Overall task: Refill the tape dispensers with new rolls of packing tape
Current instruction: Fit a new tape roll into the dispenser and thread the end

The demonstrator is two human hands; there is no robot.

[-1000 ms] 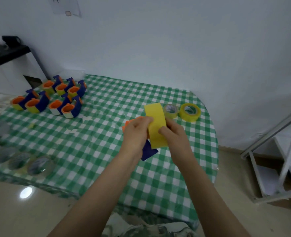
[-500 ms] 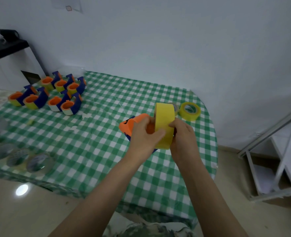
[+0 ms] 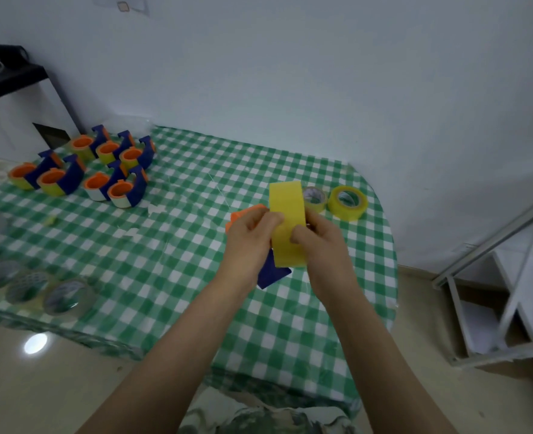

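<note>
Far left of the left grip and beyond it, a cluster of loaded dispensers (image 3: pixel 80 170) sits on the checked table (image 3: pixel 171 255). Nearer and also to the left, clear tape rolls (image 3: pixel 66 296) lie at the table's edge. The left grip (image 3: pixel 249 242) curls round an orange-and-blue dispenser (image 3: pixel 274 272), held above the table. Edge-on between both grips is the yellow roll (image 3: pixel 287 214), which the right grip (image 3: pixel 320 245) pinches, thumb on its outer face. Just beyond the right grip lie two more yellow rolls (image 3: pixel 346 214).

Seven loaded dispensers (image 3: pixel 119 192) far left of the hands (image 3: pixel 249 245) (image 3: pixel 320 245); an eighth tape dispenser (image 3: pixel 273 274) and one yellow tape roll (image 3: pixel 287 214) in them; two yellow rolls (image 3: pixel 348 200) just beyond; at least three clear rolls (image 3: pixel 68 296) near-left.
</note>
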